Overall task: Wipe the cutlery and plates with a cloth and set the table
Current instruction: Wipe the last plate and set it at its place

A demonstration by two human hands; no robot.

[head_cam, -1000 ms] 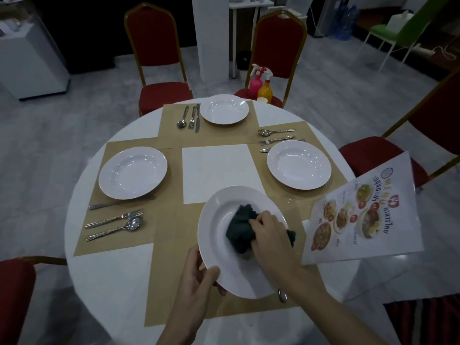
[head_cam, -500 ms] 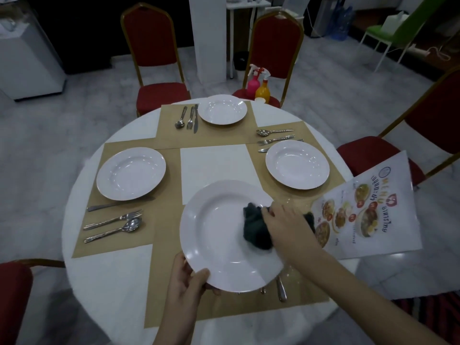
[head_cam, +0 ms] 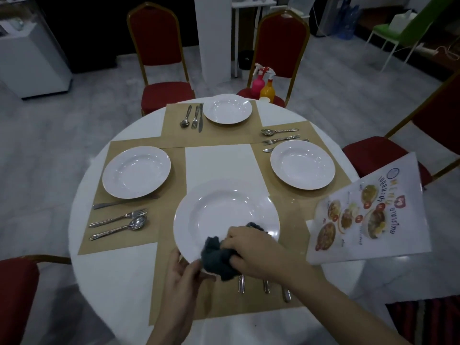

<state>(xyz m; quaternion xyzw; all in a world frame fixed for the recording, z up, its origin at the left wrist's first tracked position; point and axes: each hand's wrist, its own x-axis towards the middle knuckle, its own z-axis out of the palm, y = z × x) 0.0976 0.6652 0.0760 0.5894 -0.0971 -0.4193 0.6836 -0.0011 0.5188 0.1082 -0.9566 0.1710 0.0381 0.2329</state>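
A white deep plate (head_cam: 224, 215) hovers over the near placemat (head_cam: 171, 295), tilted a little toward me. My left hand (head_cam: 184, 275) grips its near rim from below. My right hand (head_cam: 254, 252) clutches a dark grey cloth (head_cam: 216, 257) and presses it on the plate's near edge. Under my right hand, three cutlery handles (head_cam: 265, 285) stick out on the placemat. Three more white plates lie on mats: left (head_cam: 136, 171), far (head_cam: 227, 108), right (head_cam: 302, 164), each with a spoon, fork and knife beside it.
A laminated picture menu (head_cam: 368, 210) overhangs the round white table's (head_cam: 109, 275) right edge. Pink and orange spray bottles (head_cam: 262, 85) stand on the far chair seat. Red chairs (head_cam: 159, 58) ring the table.
My right hand slid the cloth from the plate's right side down to its near rim. The plate has levelled out and now faces up more.
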